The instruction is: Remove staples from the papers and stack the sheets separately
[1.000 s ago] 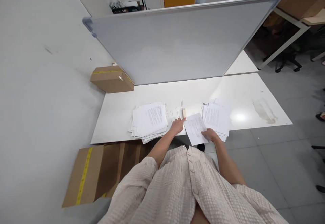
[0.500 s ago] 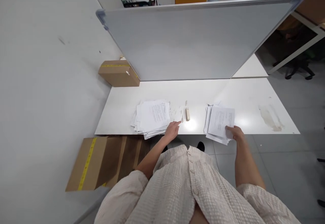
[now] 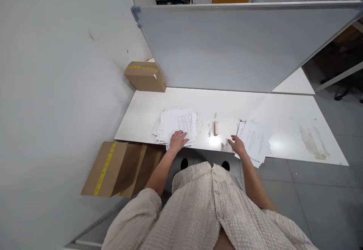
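My left hand [image 3: 178, 140] rests with its fingers spread on the front part of the left paper stack [image 3: 172, 123], a loose pile of printed sheets. My right hand [image 3: 236, 145] is at the left edge of the right paper stack [image 3: 253, 139], fingers apart and holding nothing. That stack slightly overhangs the table's front edge. Between the two stacks a small beige object [image 3: 216, 128], perhaps a stapler, lies on the white table [image 3: 286, 129].
A whiteboard [image 3: 221, 46] stands along the back of the table. One cardboard box [image 3: 146, 78] sits at the back left corner. An open cardboard box [image 3: 113, 168] is below the table's left front. Stains mark the table's right end.
My right hand has let go of the right stack's top sheet and moved left. My left hand has moved left onto the left stack. The camera view has turned a little to the left.
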Demonstrator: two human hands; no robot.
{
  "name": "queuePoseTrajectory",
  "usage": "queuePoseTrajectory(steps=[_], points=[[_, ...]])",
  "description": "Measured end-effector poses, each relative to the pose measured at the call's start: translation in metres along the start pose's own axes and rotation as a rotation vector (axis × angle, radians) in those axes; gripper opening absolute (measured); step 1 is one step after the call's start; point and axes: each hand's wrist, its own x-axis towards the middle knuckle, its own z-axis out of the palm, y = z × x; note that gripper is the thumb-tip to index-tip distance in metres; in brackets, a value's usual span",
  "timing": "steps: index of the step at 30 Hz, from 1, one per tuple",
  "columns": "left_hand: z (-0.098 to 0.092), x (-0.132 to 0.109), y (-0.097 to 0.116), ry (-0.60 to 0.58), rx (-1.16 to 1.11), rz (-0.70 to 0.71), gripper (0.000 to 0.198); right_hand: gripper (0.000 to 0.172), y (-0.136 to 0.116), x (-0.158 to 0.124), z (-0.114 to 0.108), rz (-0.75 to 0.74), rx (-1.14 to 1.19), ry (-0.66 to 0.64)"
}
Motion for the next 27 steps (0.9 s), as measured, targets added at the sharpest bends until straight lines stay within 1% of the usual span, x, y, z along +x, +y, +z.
queuePoseTrajectory(steps=[2,4,5,7,9,11,17,19,21,24,27], points=[[0.000,-0.001,0.001,0.005,0.019,0.010,0.036,0.048,-0.015,-0.001,0.015,-0.081,-0.011,-0.055],[0.000,-0.003,0.002,0.008,-0.001,0.011,0.032,0.045,-0.024,-0.001,0.025,-0.140,-0.023,-0.093],[-0.001,-0.003,0.002,0.007,-0.039,0.009,0.029,0.043,-0.027,-0.001,0.029,-0.163,-0.028,-0.108],[-0.001,-0.004,0.001,0.011,-0.189,-0.026,0.022,0.040,-0.030,-0.002,0.034,-0.198,-0.036,-0.132],[-0.001,-0.003,0.000,0.021,-0.352,-0.088,0.020,0.038,-0.032,-0.002,0.038,-0.222,-0.040,-0.152],[-0.001,-0.001,-0.001,0.034,-0.450,-0.161,0.019,0.037,-0.033,-0.003,0.040,-0.234,-0.039,-0.167],[0.002,0.008,-0.006,0.067,-0.583,-0.428,0.017,0.034,-0.042,-0.009,0.046,-0.248,-0.002,-0.220],[0.001,0.008,-0.007,0.082,-0.631,-0.485,0.016,0.033,-0.045,-0.010,0.049,-0.250,0.020,-0.241],[-0.002,0.007,-0.008,0.100,-0.668,-0.511,0.018,0.032,-0.049,-0.012,0.051,-0.247,0.049,-0.262],[-0.010,0.003,-0.006,0.132,-0.695,-0.509,0.021,0.031,-0.056,-0.015,0.053,-0.233,0.119,-0.310],[-0.020,-0.004,0.005,0.177,-0.698,-0.468,0.020,0.036,-0.068,-0.019,0.056,-0.223,0.218,-0.400]])
